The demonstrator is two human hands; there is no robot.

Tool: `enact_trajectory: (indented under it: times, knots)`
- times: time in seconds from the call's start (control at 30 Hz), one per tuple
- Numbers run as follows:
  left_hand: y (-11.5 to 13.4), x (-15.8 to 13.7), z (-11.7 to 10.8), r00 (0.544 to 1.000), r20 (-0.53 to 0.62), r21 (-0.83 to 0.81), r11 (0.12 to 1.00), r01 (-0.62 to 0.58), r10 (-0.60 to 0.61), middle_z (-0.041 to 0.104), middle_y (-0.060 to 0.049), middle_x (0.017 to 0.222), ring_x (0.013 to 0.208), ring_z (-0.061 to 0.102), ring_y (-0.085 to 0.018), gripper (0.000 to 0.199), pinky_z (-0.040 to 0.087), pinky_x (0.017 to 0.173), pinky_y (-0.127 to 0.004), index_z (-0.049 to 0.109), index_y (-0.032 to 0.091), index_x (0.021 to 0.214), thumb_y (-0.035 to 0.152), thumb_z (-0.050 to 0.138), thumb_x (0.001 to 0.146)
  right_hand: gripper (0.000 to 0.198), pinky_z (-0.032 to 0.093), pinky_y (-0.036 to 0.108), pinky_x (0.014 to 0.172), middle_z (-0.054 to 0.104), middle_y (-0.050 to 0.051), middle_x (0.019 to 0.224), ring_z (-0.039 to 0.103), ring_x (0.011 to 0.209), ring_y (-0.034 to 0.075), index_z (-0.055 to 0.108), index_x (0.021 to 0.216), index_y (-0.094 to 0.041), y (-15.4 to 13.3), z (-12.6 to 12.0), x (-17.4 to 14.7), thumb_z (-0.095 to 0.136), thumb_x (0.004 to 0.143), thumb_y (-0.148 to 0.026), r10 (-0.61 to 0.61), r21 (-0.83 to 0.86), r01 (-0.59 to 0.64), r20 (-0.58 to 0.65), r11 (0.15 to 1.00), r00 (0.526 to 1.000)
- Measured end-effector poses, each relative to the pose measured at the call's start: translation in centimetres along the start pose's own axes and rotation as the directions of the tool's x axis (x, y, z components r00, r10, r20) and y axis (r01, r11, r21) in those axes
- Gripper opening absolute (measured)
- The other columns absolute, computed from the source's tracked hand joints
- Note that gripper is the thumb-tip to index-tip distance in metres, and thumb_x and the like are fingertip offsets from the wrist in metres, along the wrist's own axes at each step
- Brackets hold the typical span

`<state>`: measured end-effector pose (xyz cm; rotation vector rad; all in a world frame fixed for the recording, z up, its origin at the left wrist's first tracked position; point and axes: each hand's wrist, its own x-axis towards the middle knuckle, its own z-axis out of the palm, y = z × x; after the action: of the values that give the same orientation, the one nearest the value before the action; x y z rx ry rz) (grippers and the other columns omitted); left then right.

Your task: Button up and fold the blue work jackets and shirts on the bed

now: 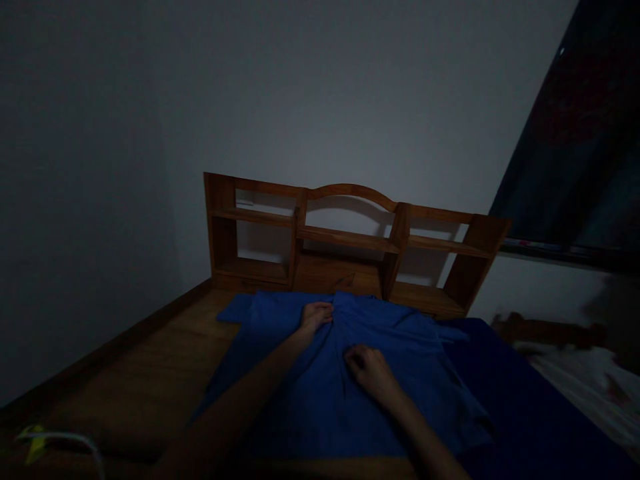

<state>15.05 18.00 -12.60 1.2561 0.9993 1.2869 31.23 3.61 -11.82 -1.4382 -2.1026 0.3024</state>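
Shirt (320, 413): left hand (316, 315) pinches (right hand (373, 372) curled).

The left forearm (267, 367) and right forearm (413, 420) are bare as far as they show, slim and narrowing toward the wrists (303, 335). The left hand (317, 315) and right hand (370, 370) are bare too, dimly lit.

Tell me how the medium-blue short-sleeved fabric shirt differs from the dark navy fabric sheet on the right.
Colour: the medium-blue short-sleeved fabric shirt is lighter; the dark navy fabric sheet is deeper blue.
Surface: the shirt has folds along its middle; the sheet looks smoother in the dim light.
Contact: the left hand touches the shirt, not the sheet.
Both are blue fabric, spread out.
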Motion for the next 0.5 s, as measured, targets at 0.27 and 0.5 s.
enact_trajectory:
  times: [0.27,0.5]
  knots:
    - [3.1,-0.3,0.4,0.975,0.024,0.136,0.965,-0.224,0.222,0.059,-0.011,0.114,0.112,0.052,-0.021,0.03,0.038,0.101,-0.037,0.062,0.014,0.103,0.019,0.063,0.074,0.021,0.035,0.02,0.057,0.064,0.0,0.071,0.059,0.065,0.013,0.061,0.094,-0.022,2.8,0.5,4.5,0.049,0.077,-0.018,0.016,0.011,-0.016,0.067,1.0,0.998]
    - [0.2,-4.3,-1.2,0.833,0.437,0.637,0.537,-0.553,0.339,0.06,-0.005,0.084,0.079,0.057,-0.016,0.012,0.044,0.075,-0.026,0.066,0.019,0.081,0.021,0.055,0.077,0.02,0.037,0.02,0.068,0.064,0.0,0.081,0.059,0.076,0.013,0.059,0.092,-0.022,3.2,1.5,3.8,0.045,0.079,-0.016,-0.056,-0.047,0.054,-0.029,0.997,0.998]
